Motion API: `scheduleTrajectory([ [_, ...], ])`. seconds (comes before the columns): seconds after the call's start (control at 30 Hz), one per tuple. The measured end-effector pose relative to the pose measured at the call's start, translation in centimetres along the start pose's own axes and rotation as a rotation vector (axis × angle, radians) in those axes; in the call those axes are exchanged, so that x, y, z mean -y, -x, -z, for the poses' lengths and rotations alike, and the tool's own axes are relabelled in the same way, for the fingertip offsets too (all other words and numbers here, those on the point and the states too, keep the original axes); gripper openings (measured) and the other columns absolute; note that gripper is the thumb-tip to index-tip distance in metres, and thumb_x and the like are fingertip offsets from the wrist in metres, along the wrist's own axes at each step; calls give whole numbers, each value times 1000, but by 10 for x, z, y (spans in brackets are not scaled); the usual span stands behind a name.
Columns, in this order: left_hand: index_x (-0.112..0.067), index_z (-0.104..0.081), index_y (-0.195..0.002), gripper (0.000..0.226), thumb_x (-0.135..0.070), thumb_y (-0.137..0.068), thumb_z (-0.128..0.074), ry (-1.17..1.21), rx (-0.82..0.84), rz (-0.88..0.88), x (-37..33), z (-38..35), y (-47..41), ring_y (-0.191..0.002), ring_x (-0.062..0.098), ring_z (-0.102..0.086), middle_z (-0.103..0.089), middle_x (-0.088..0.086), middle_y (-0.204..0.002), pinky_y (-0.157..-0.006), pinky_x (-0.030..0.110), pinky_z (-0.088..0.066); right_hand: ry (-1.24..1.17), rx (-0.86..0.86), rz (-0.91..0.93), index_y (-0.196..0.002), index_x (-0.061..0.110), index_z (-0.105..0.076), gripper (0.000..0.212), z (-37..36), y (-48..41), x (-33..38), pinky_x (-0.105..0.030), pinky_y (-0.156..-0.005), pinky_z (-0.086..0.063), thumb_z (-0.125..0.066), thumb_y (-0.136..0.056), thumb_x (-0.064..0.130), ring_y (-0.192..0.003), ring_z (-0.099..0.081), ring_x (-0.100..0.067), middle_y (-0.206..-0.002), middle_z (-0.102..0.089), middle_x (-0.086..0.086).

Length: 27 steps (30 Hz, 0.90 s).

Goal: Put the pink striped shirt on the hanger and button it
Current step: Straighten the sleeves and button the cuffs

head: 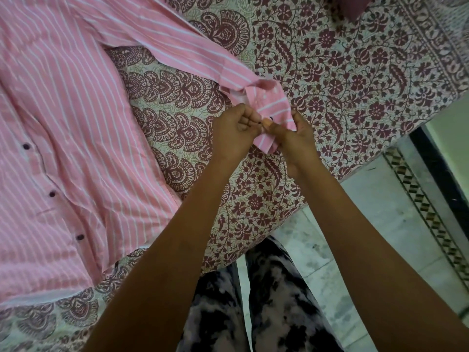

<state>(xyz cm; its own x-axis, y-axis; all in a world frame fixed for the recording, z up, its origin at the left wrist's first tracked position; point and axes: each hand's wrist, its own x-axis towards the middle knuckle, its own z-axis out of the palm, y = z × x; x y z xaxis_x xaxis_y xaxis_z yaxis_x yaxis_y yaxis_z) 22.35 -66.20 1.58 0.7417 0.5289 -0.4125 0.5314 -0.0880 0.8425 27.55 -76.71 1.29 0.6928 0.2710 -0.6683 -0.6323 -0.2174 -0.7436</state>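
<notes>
The pink striped shirt [58, 138] lies flat on the bed, filling the left side, its front placket closed with three dark buttons showing. One sleeve [177, 44] stretches right across the bedspread to its cuff [272, 105]. My left hand [234, 133] pinches the cuff's left edge with curled fingers. My right hand [291, 138] grips the cuff's right side, thumb by a small dark button [270, 118]. The two hands almost touch at the cuff. No hanger shows.
A maroon floral bedspread [355, 72] covers the bed, whose edge runs diagonally past my patterned trousers [266, 301]. White marble floor [380, 212] with a dark patterned border lies to the right. A maroon cushion corner [352, 6] sits at the top.
</notes>
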Motion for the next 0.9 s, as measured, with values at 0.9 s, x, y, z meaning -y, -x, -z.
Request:
scheduleTrajectory([
  [0.9, -17, -59, -73, 16, -8, -87, -60, 137, 147, 201, -4, 8, 3, -66, 10, -59, -62, -1, -75, -63, 19, -52, 98, 13, 124, -87, 14, -59, 9, 1, -2, 0, -30, -74, -54, -60, -86, 6, -80, -60, -16, -83, -63, -2],
])
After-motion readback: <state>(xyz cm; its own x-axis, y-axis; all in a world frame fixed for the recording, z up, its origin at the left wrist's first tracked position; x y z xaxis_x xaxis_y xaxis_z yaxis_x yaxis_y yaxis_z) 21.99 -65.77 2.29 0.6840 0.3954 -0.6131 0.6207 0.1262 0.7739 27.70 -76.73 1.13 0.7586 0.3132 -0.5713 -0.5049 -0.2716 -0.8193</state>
